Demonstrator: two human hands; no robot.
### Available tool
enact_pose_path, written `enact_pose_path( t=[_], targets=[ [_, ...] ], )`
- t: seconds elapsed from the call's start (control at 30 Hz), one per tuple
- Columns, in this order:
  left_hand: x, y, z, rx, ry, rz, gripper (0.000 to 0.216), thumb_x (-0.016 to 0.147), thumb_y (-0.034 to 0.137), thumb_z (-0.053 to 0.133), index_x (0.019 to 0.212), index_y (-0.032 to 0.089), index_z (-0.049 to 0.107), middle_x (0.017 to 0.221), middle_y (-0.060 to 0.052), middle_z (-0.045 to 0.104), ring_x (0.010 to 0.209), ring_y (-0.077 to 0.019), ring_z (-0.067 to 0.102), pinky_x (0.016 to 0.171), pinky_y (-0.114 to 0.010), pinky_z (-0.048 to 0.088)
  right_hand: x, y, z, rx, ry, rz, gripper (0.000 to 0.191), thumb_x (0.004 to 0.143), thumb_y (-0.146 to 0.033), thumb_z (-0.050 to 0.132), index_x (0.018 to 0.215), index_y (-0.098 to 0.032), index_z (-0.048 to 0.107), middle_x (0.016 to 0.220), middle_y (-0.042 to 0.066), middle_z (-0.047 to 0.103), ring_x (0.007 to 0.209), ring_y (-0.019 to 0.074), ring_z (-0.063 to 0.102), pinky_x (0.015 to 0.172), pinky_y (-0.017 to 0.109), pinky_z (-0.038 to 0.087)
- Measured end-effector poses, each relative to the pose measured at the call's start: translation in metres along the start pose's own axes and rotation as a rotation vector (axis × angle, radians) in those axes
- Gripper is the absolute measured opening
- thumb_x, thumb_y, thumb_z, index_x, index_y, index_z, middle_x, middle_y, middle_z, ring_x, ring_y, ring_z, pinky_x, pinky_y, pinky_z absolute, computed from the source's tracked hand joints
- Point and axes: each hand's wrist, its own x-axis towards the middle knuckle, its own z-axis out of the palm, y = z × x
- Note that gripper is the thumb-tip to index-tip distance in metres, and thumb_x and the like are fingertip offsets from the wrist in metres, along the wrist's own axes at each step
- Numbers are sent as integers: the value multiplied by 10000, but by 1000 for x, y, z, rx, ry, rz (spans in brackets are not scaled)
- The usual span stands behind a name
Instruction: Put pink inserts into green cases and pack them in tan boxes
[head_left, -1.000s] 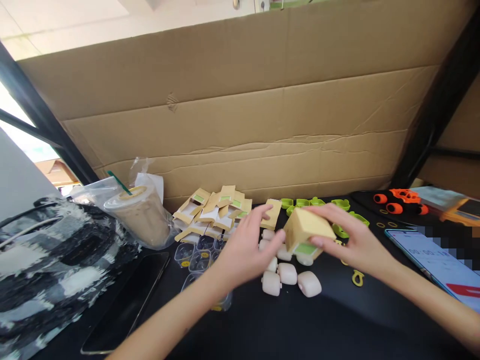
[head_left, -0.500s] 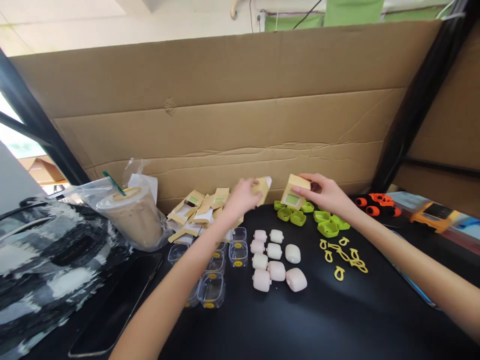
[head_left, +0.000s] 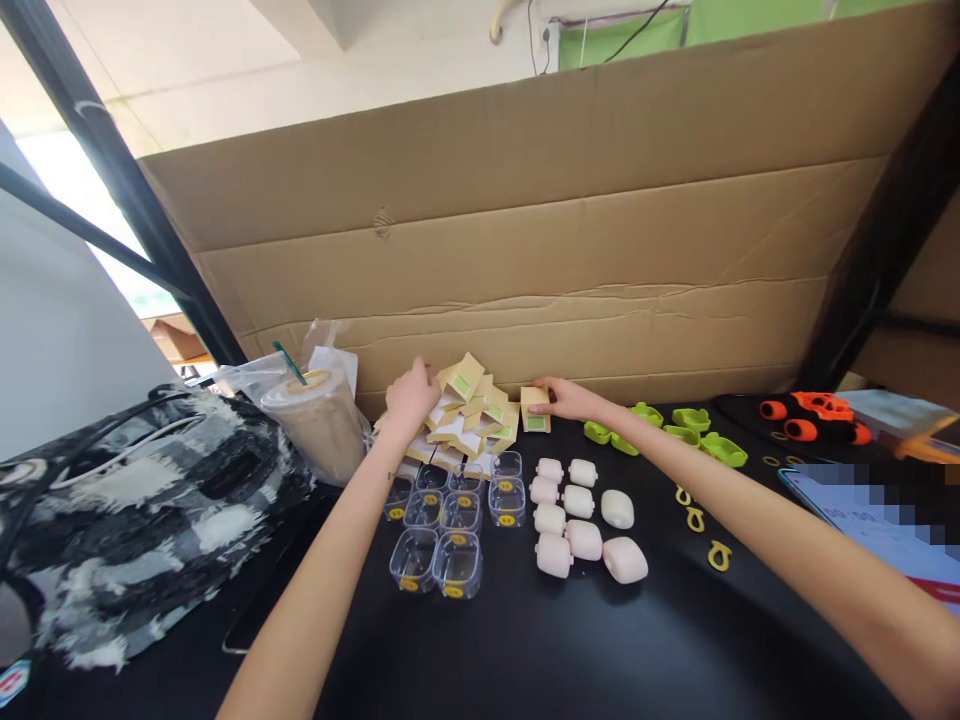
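My left hand (head_left: pixel 410 392) rests on the left side of a heap of small tan cardboard boxes (head_left: pixel 466 412) at the back of the black table, fingers curled over the boxes. My right hand (head_left: pixel 568 399) reaches to the back wall and its fingers pinch one small tan box with a green window (head_left: pixel 535 409), which stands on the table just right of the heap. In front of the heap lie several clear plastic cases (head_left: pixel 441 520) and several pink-white rounded cases (head_left: pixel 581 520).
A large cardboard sheet (head_left: pixel 570 230) walls the back. An iced drink cup in a plastic bag (head_left: pixel 315 420) and a black-and-white bag (head_left: pixel 135 510) sit left. Green shells (head_left: pixel 675 430), yellow loops (head_left: pixel 701 520), an orange toy car (head_left: pixel 814 415) and a phone (head_left: pixel 877 520) lie right.
Both hands have moved to the back. The right hand set its box down upright beside the heap; the left hand went from holding a box to resting on the heap. The view shifted left.
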Motion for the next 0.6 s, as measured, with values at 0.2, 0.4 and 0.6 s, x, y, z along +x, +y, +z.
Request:
enact_pose_path(
  t=[0.2,0.4,0.6],
  targets=[
    [-4,6,2,52,107,62,311,915,320,544,1180,158,557,1197,-101,587,1056,-239,588,897,-463,495,-12,-5,8,-44,155,-7,310,930,-310,578,1208,-174,558,1220,87,586,1009,225,616,836,435,531],
    [-51,4,-20,31,184,364,235,884,278,487,1036,143,605,1073,-149,584,1207,-357,429,1019,-513,344,-82,-30,-6,-53,198,-136,265,933,-304,571,1165,-177,576,1191,79,593,969,206,618,818,410,532],
    [-127,20,-9,-51,-161,917,135,856,297,560,881,180,623,917,-60,607,904,-223,565,816,-348,476,-160,-46,-33,-149,-8,-223,144,892,-304,557,920,-231,678,936,32,652,788,168,631,712,306,519]
  ],
)
